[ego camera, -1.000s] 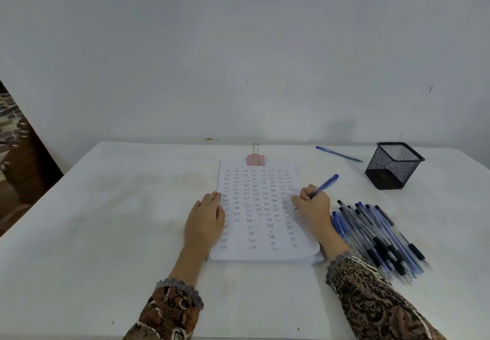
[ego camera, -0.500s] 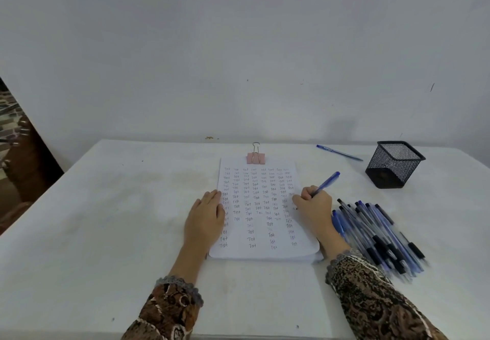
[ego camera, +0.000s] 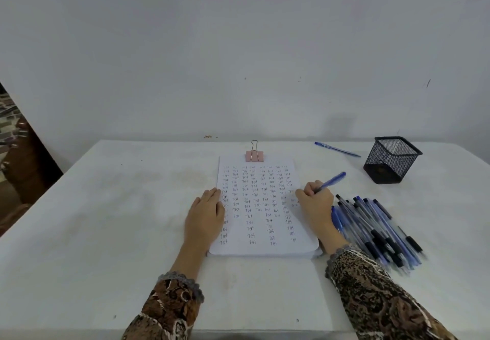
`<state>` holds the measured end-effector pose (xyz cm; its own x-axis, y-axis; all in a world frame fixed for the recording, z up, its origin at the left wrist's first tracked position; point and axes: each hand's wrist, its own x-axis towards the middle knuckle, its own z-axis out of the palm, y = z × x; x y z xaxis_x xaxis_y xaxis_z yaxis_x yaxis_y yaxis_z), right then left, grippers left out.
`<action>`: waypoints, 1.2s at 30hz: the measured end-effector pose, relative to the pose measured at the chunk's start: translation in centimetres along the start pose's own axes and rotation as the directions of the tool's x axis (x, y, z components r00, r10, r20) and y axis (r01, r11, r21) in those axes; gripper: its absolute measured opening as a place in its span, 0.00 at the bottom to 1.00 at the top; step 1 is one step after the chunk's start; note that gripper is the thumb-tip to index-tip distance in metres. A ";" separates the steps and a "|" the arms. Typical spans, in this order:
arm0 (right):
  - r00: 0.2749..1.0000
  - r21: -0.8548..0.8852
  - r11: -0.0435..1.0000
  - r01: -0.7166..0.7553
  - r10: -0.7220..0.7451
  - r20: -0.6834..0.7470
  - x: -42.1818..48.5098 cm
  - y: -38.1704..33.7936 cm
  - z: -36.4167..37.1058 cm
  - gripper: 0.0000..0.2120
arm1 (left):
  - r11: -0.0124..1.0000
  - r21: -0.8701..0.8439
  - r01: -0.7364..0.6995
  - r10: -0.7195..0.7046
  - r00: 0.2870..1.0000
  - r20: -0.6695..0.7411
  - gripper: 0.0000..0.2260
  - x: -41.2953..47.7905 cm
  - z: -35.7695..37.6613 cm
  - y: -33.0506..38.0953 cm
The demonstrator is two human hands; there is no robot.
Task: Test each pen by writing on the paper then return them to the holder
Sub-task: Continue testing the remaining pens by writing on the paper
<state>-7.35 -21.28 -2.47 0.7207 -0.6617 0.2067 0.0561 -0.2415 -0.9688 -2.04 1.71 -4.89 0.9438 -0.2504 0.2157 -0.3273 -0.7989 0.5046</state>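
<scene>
Dozens of small "Test" marks already fill the paper (ego camera: 259,248). Over the last second the right hand (ego camera: 316,203) has only crept slightly along the sheet's 3 o'clock edge. Its fingers are curled, pinching a blue pen (ego camera: 332,180) with the tip at the margin and the cap end tilted toward 2 o'clock. The left hand (ego camera: 205,215) has not shifted: its fingers are straight and close together, pressing flat on the 9 o'clock edge. I judge this pen's test stroke is still under way, with its return yet to come.

The paper is a thin stack with rounded near corners, clamped at 12 o'clock by a pink binder clip (ego camera: 254,155) with a wire loop. The holder (ego camera: 392,160), a square cup of black wire mesh, stands at 2 o'clock with no pen showing above its rim. A pile of pens (ego camera: 376,231), slim blue and clear plastic with dark grips, lies at 4 o'clock just beside the right wrist. A lone pen (ego camera: 336,149) lies at 1 o'clock. The worktop (ego camera: 106,220) is matte white and faintly smudged.
</scene>
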 end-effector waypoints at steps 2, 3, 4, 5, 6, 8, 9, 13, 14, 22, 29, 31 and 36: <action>0.997 0.175 0.982 -0.076 0.079 -0.011 0.3 0.1 -0.3 0.22 | 1.000 0.000 -0.004 0.004 1.000 -0.014 0.19 -0.1 -0.1 0.2; 0.992 0.283 0.952 -0.121 0.122 0.014 0.4 -0.1 -0.4 0.20 | 1.000 -0.004 -0.005 0.005 1.000 -0.020 0.19 -0.2 -0.1 0.3; 0.984 0.373 0.911 -0.175 0.169 0.049 0.5 -0.5 -0.5 0.17 | 1.000 -0.011 0.000 0.000 1.000 -0.023 0.19 -0.2 -0.1 0.3; 0.974 0.441 0.869 -0.225 0.209 0.086 0.5 -1.0 -0.5 0.14 | 1.000 -0.016 0.003 -0.004 1.000 -0.027 0.19 -0.3 -0.1 0.3; 0.963 0.495 0.826 -0.270 0.240 0.124 0.6 -1.6 -0.6 0.13 | 1.000 -0.019 0.005 -0.006 1.000 -0.031 0.19 -0.3 0.0 0.2; 0.943 0.573 0.749 -0.334 0.266 0.201 0.6 -2.2 -0.9 0.20 | 1.000 -0.026 0.008 -0.009 0.999 -0.037 0.19 -0.2 0.1 0.1; 0.935 0.591 0.724 -0.355 0.271 0.229 0.6 -2.4 -1.0 0.23 | 0.999 -0.031 0.011 -0.012 0.999 -0.040 0.18 -0.2 0.1 0.1; 0.906 0.655 0.627 -0.422 0.297 0.300 0.2 -2.6 -1.3 0.18 | 1.000 -0.027 0.005 -0.006 0.999 -0.042 0.18 -0.1 0.2 0.0; 0.903 0.672 0.603 -0.429 0.296 0.311 0.0 -2.8 -1.3 0.17 | 1.000 -0.023 0.002 -0.003 0.999 -0.042 0.18 -0.1 0.2 0.0; 0.901 0.848 0.342 -0.404 0.311 0.304 -0.1 -1.7 -0.2 0.09 | 1.000 -0.017 -0.011 0.010 0.999 -0.054 0.18 -0.1 0.1 0.1; 0.823 0.891 0.084 -0.447 0.429 0.372 -0.5 -0.1 -0.5 0.14 | 1.000 -0.026 -0.012 0.010 0.997 -0.074 0.18 -0.3 0.0 0.3; 0.818 0.878 0.129 -0.461 0.445 0.364 -0.7 -0.1 -0.3 0.16 | 1.000 -0.026 -0.014 0.012 0.997 -0.073 0.18 -0.2 0.0 0.3; 0.800 0.826 0.282 -0.488 0.523 0.294 -0.8 -0.3 0.3 0.17 | 1.000 -0.011 -0.010 0.010 0.998 -0.065 0.21 -0.2 0.1 0.2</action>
<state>-7.73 -20.45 -2.39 0.8090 -0.4470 -0.3817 0.2348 0.8410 -0.4874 -2.27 1.58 -4.91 0.9356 -0.2220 0.2745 -0.3376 -0.7900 0.5117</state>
